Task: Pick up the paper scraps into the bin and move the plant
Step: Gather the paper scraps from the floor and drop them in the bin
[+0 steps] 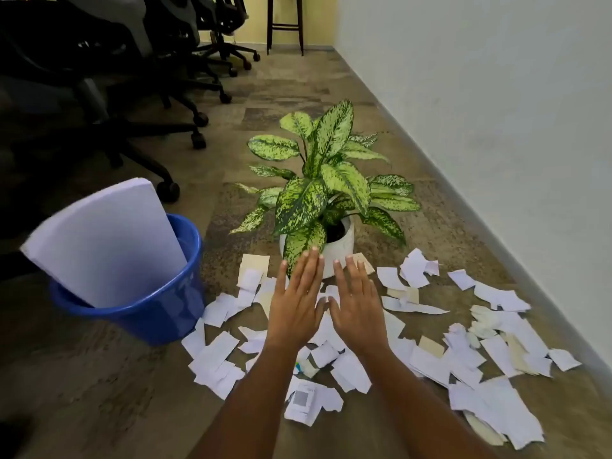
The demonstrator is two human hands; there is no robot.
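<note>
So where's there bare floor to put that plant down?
Bare floor lies behind the plant, between the chairs and the wall, up to the stool. Another bare patch is near left, in front of the bin. Crowded: scraps cover the floor from bin to wall, under the left hand and the right hand.

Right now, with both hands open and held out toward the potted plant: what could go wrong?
1. Leaves droop over the near rim of the white pot; the left hand and right hand could crush them when gripping.
2. Paper scraps lie against the pot's base; sliding it may scatter them.
3. A big white sheet sticks out of the blue bin and covers much of its mouth, so tossed scraps may miss.
</note>
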